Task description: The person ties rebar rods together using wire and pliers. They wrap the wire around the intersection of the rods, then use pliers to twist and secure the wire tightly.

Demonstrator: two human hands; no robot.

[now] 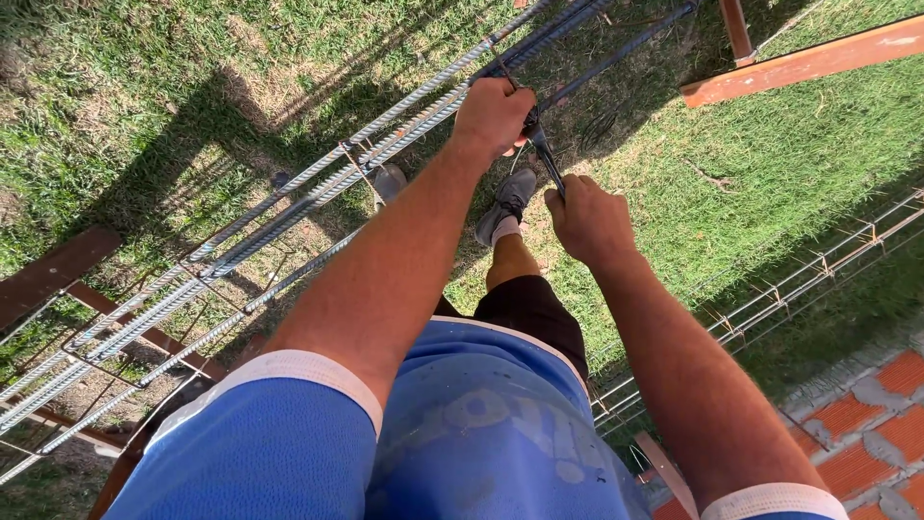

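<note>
We find the left hand (493,114) with fingers curled tight over the steel bars (318,183), gripping them at the top of the frame. The right hand (589,220) is closed on the handle of a dark tool (542,154), whose tip meets the bars just beside the left hand. The bars run diagonally, raised on reddish wooden trestles (58,274) above grass (144,67). A second bar cage (818,270) lies to the right, near brick paving (866,414).

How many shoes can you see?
2: one grey shoe on the grass below the left hand, and another shoe further left, partly hidden behind the steel bars.
</note>
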